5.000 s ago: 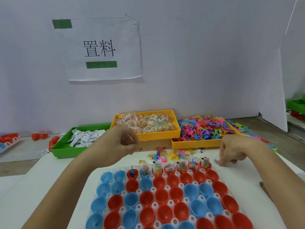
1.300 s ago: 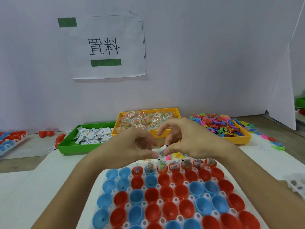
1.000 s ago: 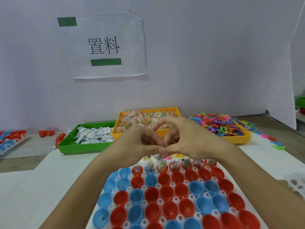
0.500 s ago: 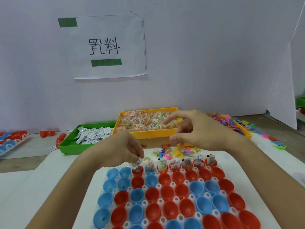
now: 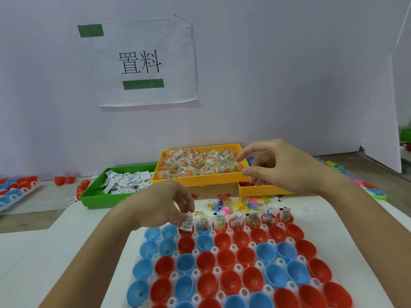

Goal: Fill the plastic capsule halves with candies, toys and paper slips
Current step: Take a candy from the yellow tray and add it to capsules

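A white holder [image 5: 235, 250] carries rows of red and blue capsule halves [image 5: 224, 258]. Several halves in the back row hold candy, a toy and a paper slip. My left hand [image 5: 160, 205] pinches a white paper slip [image 5: 188, 221] and holds it in a red half [image 5: 185, 232] at the back row's left. My right hand [image 5: 282, 165] hovers above the front right corner of the candy tray [image 5: 200, 180], fingers loosely spread, holding nothing.
A green tray [image 5: 97, 197] of paper slips sits at left. A second yellow tray [image 5: 258, 190] of colourful toys lies under my right hand. Loose toys and candy packets [image 5: 235, 203] lie behind the holder. Spare capsule halves [image 5: 64, 180] sit far left.
My hands met over the back row, where the left took a slip from the right. They then parted: the left lowered the slip into a red half and the right rose toward the trays.
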